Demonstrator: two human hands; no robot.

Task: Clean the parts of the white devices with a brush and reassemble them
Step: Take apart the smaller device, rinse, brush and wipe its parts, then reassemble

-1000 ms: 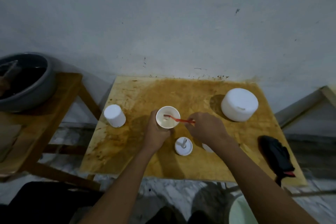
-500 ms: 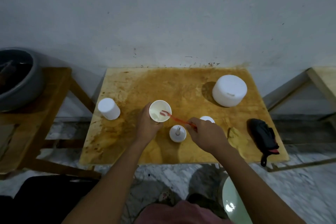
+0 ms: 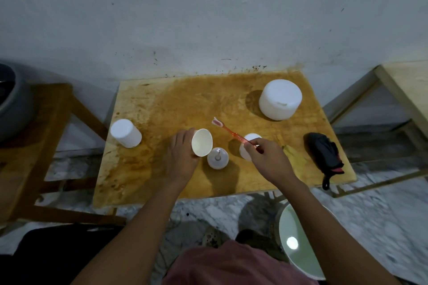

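1. The left hand [image 3: 183, 157] is wrapped around a white cup [image 3: 202, 142], tipped so its open mouth faces the person, held just above the stained wooden table [image 3: 162, 122].
2. The right hand [image 3: 269, 159] pinches the handle end of an orange toothbrush [image 3: 234, 133]; the bristle head points up and away, clear of the cup and to its right.
3. Just below the cup sits a small white base [image 3: 217, 158] with a thin pin standing from its middle.
4. Another white part [image 3: 249, 143] rests on the table, partly hidden behind the right hand's fingers.
5. A small white cylinder [image 3: 125, 133] stands near the table's left edge, well apart from the hands.
6. A large white drum-shaped piece [image 3: 280, 102] sits toward the far right corner.
7. A black pouch [image 3: 324, 155] lies at the right edge, its strap hanging over.
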